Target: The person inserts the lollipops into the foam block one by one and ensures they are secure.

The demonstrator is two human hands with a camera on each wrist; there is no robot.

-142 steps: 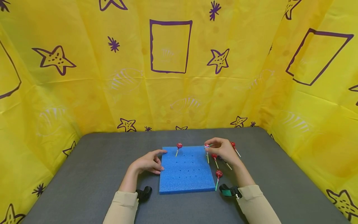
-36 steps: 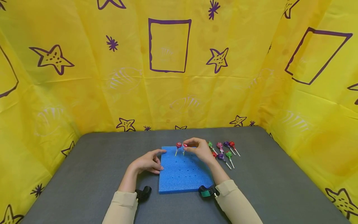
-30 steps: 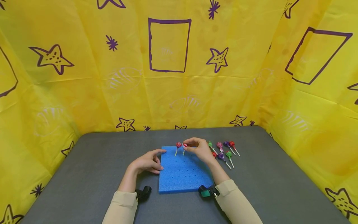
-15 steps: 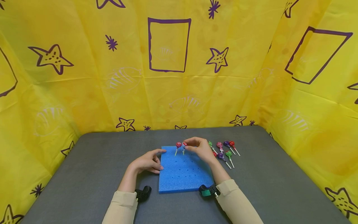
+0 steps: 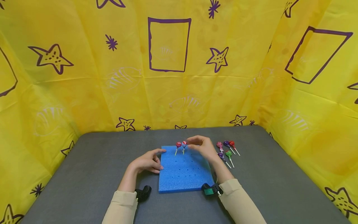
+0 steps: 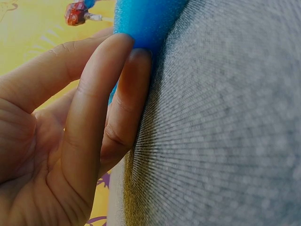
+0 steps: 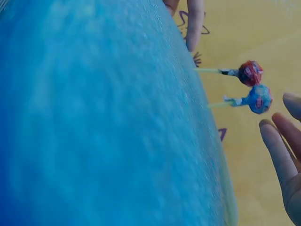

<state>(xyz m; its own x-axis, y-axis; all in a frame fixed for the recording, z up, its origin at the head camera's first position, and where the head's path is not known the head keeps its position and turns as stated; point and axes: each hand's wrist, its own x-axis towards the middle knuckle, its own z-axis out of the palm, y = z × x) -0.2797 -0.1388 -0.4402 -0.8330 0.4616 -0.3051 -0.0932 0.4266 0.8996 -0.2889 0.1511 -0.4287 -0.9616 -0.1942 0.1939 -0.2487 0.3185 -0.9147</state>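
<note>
A blue foam board (image 5: 184, 182) with rows of small holes lies on the table. Near its far edge stand two lollipops on yellow sticks: a red one (image 5: 178, 145) and, right of it, a blue-and-red one (image 5: 184, 144). My left hand (image 5: 146, 161) rests against the board's left edge, index finger at the far corner and thumb lower down; in the left wrist view its fingertips touch the blue foam (image 6: 141, 23). My right hand (image 5: 204, 148) is just right of the blue-and-red lollipop. In the right wrist view a gap shows between its fingertips and the blue wrapper (image 7: 260, 99).
Right of the board lie several wrapped lollipops: a pink one (image 5: 219, 145), purple ones, a red one (image 5: 232, 143) and a green one (image 5: 228, 154). Some are partly behind my right hand. A yellow patterned curtain (image 5: 167, 102) borders the grey table (image 5: 106, 161) at back and sides.
My right hand brought the blue-and-red lollipop from the board's right side to beside the red one, then let go and drew slightly right. My left hand stayed at the board's edge.
</note>
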